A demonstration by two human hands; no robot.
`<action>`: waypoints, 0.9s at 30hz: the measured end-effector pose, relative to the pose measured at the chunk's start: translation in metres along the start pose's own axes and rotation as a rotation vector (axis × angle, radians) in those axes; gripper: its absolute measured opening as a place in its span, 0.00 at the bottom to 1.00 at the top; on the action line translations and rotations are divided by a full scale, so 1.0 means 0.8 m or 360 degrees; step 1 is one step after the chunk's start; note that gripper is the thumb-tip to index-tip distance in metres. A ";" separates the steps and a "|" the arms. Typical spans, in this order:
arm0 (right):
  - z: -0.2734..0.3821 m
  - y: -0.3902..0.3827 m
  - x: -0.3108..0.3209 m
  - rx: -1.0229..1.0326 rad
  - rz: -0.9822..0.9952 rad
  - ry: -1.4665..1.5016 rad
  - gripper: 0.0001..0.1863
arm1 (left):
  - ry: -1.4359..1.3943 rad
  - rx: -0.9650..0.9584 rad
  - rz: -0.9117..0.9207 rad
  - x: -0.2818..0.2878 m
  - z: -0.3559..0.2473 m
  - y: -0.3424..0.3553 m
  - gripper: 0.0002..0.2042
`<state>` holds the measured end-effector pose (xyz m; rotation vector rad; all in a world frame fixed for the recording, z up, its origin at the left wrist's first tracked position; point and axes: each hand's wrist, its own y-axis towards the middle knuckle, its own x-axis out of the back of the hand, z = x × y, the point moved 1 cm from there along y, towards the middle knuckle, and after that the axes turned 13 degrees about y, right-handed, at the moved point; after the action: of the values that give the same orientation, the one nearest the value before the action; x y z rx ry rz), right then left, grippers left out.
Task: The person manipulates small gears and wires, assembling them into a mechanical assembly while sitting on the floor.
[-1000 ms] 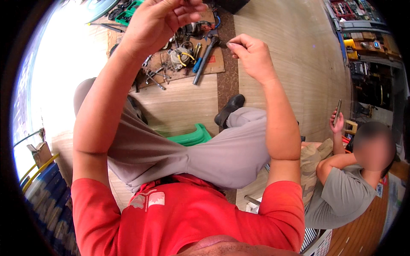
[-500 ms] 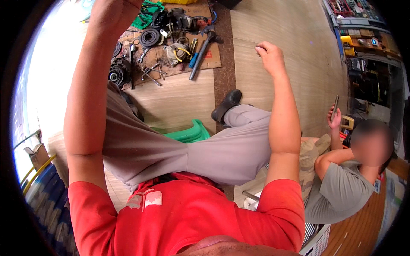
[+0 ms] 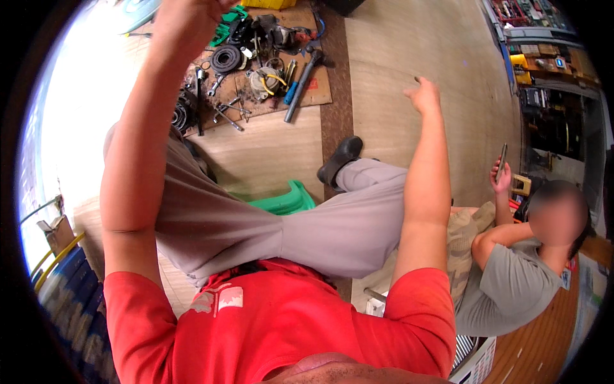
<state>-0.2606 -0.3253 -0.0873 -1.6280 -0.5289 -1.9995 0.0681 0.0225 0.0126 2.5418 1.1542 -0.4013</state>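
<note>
My left hand (image 3: 192, 22) is raised at the top edge, beside the cardboard sheet (image 3: 313, 95) of tools and parts. Its fingers are mostly cut off by the edge, so what they hold does not show. Over the floor to the right of the cardboard is my right hand (image 3: 425, 97), with nothing in it and its fingers apart. A hammer (image 3: 303, 86) with a dark head lies at the cardboard's right side, next to a blue-handled tool (image 3: 290, 93) and yellow-handled pliers (image 3: 274, 80). Farther left are a coiled black belt (image 3: 225, 59) and several wrenches (image 3: 231, 114).
A green plastic stool (image 3: 288, 200) shows between my legs. At the right sits another person (image 3: 511, 281), a phone (image 3: 501, 155) in one hand. Shelves (image 3: 556, 70) with goods line the far right, and blue boxes (image 3: 70, 294) stand at the lower left.
My right hand has moved to the right and its fingers have spread apart. My left hand has shifted a little to the right along the top edge.
</note>
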 end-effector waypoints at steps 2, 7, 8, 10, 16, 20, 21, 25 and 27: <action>0.051 -0.007 0.002 0.0075 0.0100 0.0123 0.35 | 0.0096 0.0089 0.0122 -0.007 0.024 -0.010 0.07; 0.225 -0.058 0.044 0.0306 0.0438 0.1738 0.33 | 0.0368 0.0134 0.0640 -0.043 0.064 -0.049 0.10; 0.256 -0.075 0.054 0.0370 0.0541 0.2031 0.31 | 0.0409 0.0122 0.0683 -0.047 0.063 -0.053 0.10; 0.285 -0.093 0.054 0.0605 0.0676 0.2249 0.30 | 0.0311 0.0109 0.0773 -0.056 0.055 -0.060 0.10; 0.319 -0.119 0.075 0.0597 0.1147 0.2553 0.34 | 0.0350 0.0058 0.0813 -0.051 0.041 -0.064 0.12; 0.314 -0.119 0.075 0.0600 0.1125 0.2561 0.32 | 0.0308 0.0015 0.0758 -0.045 0.039 -0.062 0.13; 0.314 -0.121 0.076 0.0579 0.1093 0.2546 0.30 | 0.0329 -0.0024 0.0718 -0.044 0.040 -0.062 0.13; 0.311 -0.123 0.072 0.0521 0.0920 0.2436 0.20 | 0.0414 -0.0012 0.0614 -0.042 0.041 -0.061 0.13; 0.308 -0.124 0.072 0.0574 0.0762 0.2264 0.13 | 0.0459 0.0037 0.0602 -0.042 0.043 -0.060 0.13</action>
<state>-0.1368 -0.1092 0.0216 0.1003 0.0761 -1.9439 0.0065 0.0161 -0.0141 2.8213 0.7248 0.0468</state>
